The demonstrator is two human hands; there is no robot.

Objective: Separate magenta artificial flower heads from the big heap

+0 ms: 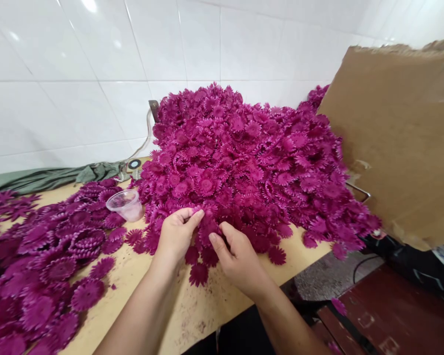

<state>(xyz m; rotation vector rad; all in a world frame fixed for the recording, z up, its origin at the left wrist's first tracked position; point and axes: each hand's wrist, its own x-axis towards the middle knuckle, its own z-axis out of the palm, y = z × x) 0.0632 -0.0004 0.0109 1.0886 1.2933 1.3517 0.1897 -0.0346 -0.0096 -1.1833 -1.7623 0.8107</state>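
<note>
Both hands are at the front edge of a large heap of magenta artificial flower heads (240,158) with pointed petals. My left hand (177,229) is closed, thumb and forefinger pinching the edge of a magenta fabric flower (208,228). On its other side my right hand (237,251) pinches it too, thumb against curled fingers. Against the heap behind, the flower's exact outline is hard to make out. A few loose flowers lie on the tabletop just below the hands, one dark magenta flower (199,274) among them.
A clear plastic cup (128,206) stands left of the heap. More flowers (59,268) are spread along the left of the wooden table (207,315). Green cloth (59,176) lies by the tiled wall (244,49). A large cardboard sheet (399,138) leans at the right.
</note>
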